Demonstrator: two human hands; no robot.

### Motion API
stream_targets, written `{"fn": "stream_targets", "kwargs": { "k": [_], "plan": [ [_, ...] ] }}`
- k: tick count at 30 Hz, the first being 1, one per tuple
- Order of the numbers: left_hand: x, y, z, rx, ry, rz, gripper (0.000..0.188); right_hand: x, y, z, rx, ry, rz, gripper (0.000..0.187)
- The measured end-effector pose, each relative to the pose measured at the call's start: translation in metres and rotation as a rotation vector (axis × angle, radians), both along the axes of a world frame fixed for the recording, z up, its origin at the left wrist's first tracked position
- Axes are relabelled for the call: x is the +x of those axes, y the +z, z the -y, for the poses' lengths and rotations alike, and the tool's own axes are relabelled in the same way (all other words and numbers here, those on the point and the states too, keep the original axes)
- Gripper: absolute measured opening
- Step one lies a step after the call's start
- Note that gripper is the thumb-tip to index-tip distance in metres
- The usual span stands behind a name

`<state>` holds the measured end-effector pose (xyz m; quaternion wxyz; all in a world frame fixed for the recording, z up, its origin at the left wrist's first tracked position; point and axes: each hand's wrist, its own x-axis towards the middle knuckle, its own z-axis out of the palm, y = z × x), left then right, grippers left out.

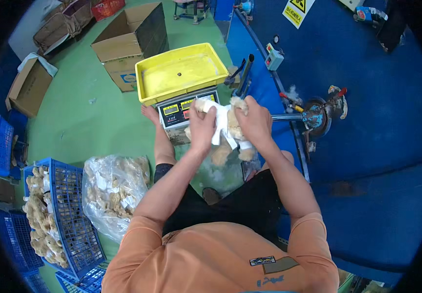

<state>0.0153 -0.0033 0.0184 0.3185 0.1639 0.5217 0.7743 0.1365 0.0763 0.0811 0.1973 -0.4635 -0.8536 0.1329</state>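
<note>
In front of my knees I hold a tan, fluffy plush toy (221,155) with white cloth on it. My left hand (202,129) pinches its left side, thumb against the white cloth (221,117). My right hand (257,122) is closed on the tan fur at the toy's right side. The toy's limbs dangle below my hands. Just right of my right hand is a metal tube (287,117) jutting from the blue machine; whether its end reaches the toy is hidden. Behind the toy stands a digital scale (171,117) bearing a yellow tray (145,90).
To my left are a clear bag (113,188) of plush pieces and a blue crate (76,215) full of them. An open cardboard box (120,56) stands beyond the scale. The blue machine panel (362,132) fills the right, with a control box (274,57) on its edge.
</note>
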Motion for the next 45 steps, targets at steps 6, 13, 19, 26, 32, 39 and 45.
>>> {"fn": "stream_targets", "kwargs": {
  "k": [6, 13, 19, 26, 32, 39, 45],
  "plan": [
    [0.014, -0.013, -0.013, 0.214, -0.43, 0.496, 0.038, 0.002, 0.004, -0.007, -0.379, 0.099, -0.293, 0.047],
    [0.002, -0.021, -0.037, 0.409, -0.802, 0.983, 0.05, 0.029, -0.015, 0.0, 0.241, 0.5, -0.279, 0.067],
    [0.012, 0.012, -0.024, 0.188, -0.446, 0.392, 0.051, 0.021, -0.038, -0.002, 0.369, 0.352, -0.098, 0.065],
    [0.017, 0.015, -0.008, 0.041, -0.125, -0.316, 0.049, 0.01, -0.043, -0.001, 0.439, 0.276, 0.024, 0.058],
    [0.024, 0.009, 0.004, 0.034, -0.06, -0.589, 0.045, 0.012, -0.039, -0.01, 0.497, 0.429, -0.127, 0.052],
    [0.017, 0.0, 0.017, -0.036, -0.143, -0.454, 0.042, 0.011, -0.048, -0.013, 0.531, 0.382, 0.021, 0.049],
    [0.015, -0.007, 0.013, 0.169, -0.127, -0.009, 0.04, 0.001, -0.041, -0.004, 0.584, 0.418, 0.036, 0.045]
  ]
}}
